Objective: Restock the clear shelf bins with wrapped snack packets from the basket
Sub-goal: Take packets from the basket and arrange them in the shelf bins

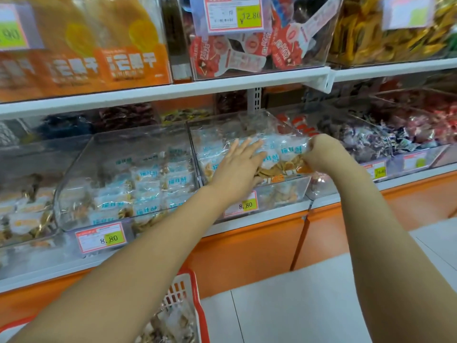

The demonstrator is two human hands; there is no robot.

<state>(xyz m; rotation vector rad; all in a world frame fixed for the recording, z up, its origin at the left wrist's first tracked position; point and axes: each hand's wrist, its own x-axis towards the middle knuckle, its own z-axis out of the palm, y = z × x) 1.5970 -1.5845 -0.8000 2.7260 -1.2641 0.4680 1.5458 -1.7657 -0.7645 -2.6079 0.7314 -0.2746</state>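
A large clear bag of wrapped snack packets (282,154), white and blue over golden crackers, lies across the top of the middle clear bin (291,191). My right hand (321,152) grips the bag's right end with curled fingers. My left hand (237,167) lies flat with straight fingers against the bag's left side. The clear bin to the left (74,184) holds several of the same packets. The red and white basket (188,300) stands on the floor under my left arm, with packets inside.
Price tags reading 8.80 (243,205) hang on the bin fronts. Bins to the right (395,137) hold mixed wrapped candies. The upper shelf (173,92) carries orange bags and a red-packet bin. An orange base panel and pale floor tiles (296,305) lie below.
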